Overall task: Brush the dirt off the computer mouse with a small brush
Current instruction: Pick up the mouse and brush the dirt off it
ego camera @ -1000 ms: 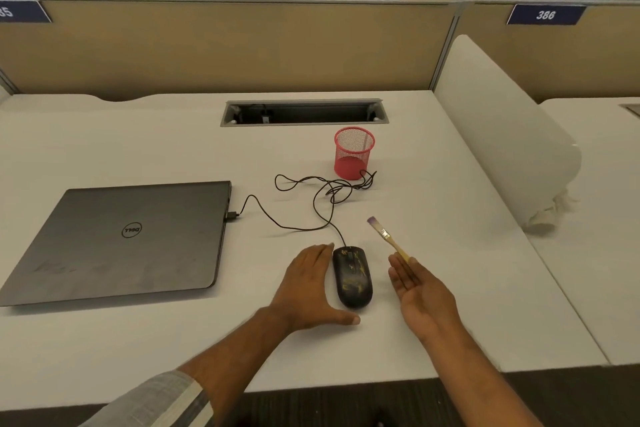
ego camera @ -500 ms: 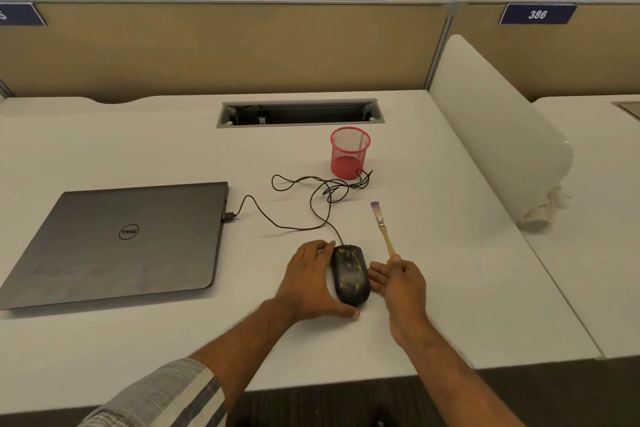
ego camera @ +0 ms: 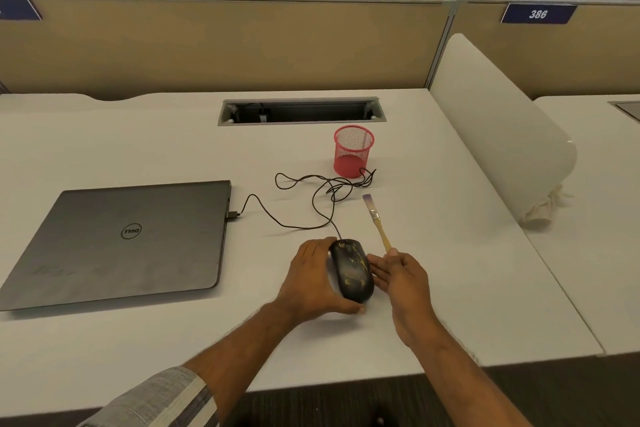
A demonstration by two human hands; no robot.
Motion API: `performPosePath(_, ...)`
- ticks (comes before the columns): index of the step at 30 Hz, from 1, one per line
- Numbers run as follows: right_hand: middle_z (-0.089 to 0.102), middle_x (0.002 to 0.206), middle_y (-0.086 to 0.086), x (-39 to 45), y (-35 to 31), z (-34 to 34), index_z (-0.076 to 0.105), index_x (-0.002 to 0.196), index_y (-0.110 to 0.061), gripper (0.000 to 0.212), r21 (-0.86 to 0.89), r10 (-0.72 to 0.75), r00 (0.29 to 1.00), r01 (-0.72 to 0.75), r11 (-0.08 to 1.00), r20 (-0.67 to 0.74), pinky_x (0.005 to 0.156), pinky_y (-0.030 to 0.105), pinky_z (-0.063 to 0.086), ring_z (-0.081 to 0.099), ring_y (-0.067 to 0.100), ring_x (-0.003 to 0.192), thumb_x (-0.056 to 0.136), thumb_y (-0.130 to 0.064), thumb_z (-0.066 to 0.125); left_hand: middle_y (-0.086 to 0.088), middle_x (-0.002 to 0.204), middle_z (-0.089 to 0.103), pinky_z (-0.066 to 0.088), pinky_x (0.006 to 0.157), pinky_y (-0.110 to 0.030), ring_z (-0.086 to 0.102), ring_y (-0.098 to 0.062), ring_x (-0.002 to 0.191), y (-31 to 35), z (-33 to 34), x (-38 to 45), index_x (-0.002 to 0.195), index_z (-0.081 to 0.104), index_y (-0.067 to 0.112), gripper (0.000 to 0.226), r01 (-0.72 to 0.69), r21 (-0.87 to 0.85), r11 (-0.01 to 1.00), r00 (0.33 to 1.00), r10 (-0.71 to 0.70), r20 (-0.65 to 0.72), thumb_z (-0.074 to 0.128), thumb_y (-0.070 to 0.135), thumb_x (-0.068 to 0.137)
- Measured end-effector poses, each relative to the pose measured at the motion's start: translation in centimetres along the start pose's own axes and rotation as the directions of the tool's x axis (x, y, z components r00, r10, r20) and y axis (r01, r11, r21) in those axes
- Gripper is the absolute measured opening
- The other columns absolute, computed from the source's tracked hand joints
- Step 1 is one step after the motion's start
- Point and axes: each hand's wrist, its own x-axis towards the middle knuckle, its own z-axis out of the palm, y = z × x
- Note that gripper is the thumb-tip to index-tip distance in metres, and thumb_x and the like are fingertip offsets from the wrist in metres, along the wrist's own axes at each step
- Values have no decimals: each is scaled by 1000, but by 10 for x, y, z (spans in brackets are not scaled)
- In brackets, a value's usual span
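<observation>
step: setup before brushing; no bristle contact with the mouse [ego camera: 351,270] is made yet (judged).
mouse: lower centre of the frame, flat on the desk [ego camera: 138,149]; black, with yellowish smears visible on the top shell.
left hand [ego camera: 311,279]: cupped against the mouse's left flank, thumb wrapped round its near end; mouse is gripped and steadied.
right hand [ego camera: 401,279]: brush [ego camera: 377,224] handle is pinched at its near end; the other fingers are stretched out, tips touching the mouse's right side.
brush: angled up and away toward frame centre, bristles pointed off from the mouse, clear of it and just below the cable [ego camera: 294,225] loops.
cable: run from the mouse's far end up and left to the closed laptop [ego camera: 121,239] at left of frame; slack is coiled by the red mesh cup [ego camera: 353,151] above centre.
next move (judged): brush to be swung round so bristles face down onto the shell, then short strokes over the smeared patches while the mouse is held in place.
watch: the grip sits far back on the handle, so tip control is likely loose; a shift nearer the metal band may be needed.
</observation>
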Motion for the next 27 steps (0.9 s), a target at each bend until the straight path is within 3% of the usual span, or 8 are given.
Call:
performPosePath(4,74,101,8,-9,-4,6,60,100,-8,24,4,-31,1000,31,1000,2,76,27,57,71,21,96,104,-24,43,0,156,40,30,112,-26,35,-17,140,0,-13,-5,155,30,22,128,-1,-32,1000,1000,2,31,93,61,51)
performPosePath(11,75,98,5,-28,-2,24,61,97,-10,25,27,-68,997,68,997,-26,68,20,56,73,15,90,103,-27,43,-1,165,30,28,119,-32,28,-20,149,-10,-33,-14,160,21,20,134,1,-75,997,996,6,91,96,54,55)
performPosePath(18,76,97,4,-51,3,49,61,98,-11,23,43,-83,993,87,995,-78,74,25,57,73,17,92,103,-26,44,2,161,36,26,107,-21,34,-16,143,-32,-45,-23,157,25,27,130,-43,-129,991,995,54,81,97,55,52)
performPosePath(27,75,99,5,-82,7,67,60,100,-11,20,86,-77,990,87,992,-118,78,26,57,73,18,93,103,-23,45,2,158,42,33,109,-24,41,-19,141,-46,-59,-43,156,26,27,128,-80,-185,979,989,101,107,98,48,53)
